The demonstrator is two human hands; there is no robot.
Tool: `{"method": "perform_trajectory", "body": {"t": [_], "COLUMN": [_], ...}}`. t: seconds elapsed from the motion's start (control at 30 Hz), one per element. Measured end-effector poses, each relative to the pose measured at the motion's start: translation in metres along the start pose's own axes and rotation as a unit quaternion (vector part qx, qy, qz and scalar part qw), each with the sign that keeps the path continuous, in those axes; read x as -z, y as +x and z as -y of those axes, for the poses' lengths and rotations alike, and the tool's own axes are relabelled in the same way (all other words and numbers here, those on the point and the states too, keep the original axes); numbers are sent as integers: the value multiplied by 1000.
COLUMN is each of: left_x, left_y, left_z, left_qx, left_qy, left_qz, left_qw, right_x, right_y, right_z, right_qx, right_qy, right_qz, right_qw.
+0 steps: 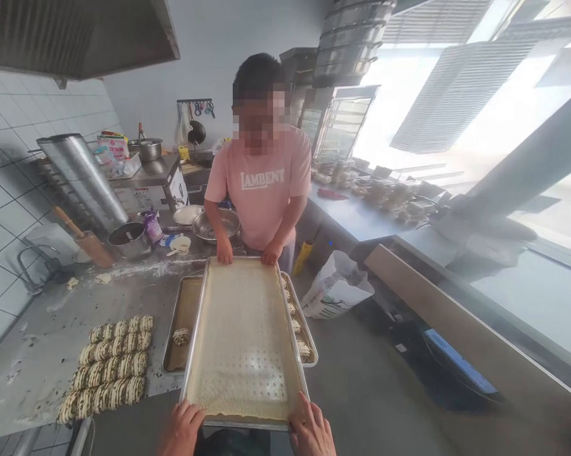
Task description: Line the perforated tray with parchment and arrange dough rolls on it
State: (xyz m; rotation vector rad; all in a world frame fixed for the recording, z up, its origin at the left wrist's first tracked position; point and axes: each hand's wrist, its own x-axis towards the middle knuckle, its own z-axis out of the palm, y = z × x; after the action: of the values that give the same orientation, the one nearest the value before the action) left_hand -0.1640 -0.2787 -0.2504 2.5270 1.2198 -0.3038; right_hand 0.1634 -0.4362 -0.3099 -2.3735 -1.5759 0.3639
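A large metal baking tray (196, 329) lined with a perforated sheet is held level over the table's edge. My left hand (181, 429) grips its near left corner and my right hand (310, 430) grips its near right corner. A person in a pink T-shirt (265, 190) stands opposite and holds the far edge with both hands. Under it lies a second tray (183, 316) with a few dough pieces, mostly hidden by the held tray.
Several rows of twisted dough pieces (109, 367) lie on the floured steel table at left. Behind are a rolling pin (83, 237), metal bowls (216, 225), a pot (128, 239) and a machine. A white sack (335, 285) sits on the floor at right, beside a long counter.
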Motion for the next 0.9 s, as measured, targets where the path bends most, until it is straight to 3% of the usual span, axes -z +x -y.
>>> {"method": "perform_trajectory", "body": {"t": [0.27, 0.43, 0.57, 0.73, 0.8, 0.9], "left_x": [-14, -14, -13, -14, -15, -16], "left_y": [-4, -5, -9, -28, -41, -68], "left_z": [-10, -18, -25, -25, -12, 26], "left_qx": [27, 68, 84, 120, 136, 186], "left_qy": [-16, -39, -78, -149, -150, -122], "left_qz": [-41, -69, -87, -120, -134, -156], "left_qw": [999, 995, 990, 974, 970, 962], "right_x": [5, 7, 12, -4, -13, -21], "right_y": [17, 18, 18, 39, 49, 59], "right_z": [-27, -22, -8, 19, 36, 73], "right_qx": [64, 61, 49, 125, 152, 196], "right_qy": [5, 4, 12, 122, 169, 229], "right_qz": [-43, -48, -76, -46, -24, 14], "right_qw": [997, 997, 996, 984, 974, 953]}}
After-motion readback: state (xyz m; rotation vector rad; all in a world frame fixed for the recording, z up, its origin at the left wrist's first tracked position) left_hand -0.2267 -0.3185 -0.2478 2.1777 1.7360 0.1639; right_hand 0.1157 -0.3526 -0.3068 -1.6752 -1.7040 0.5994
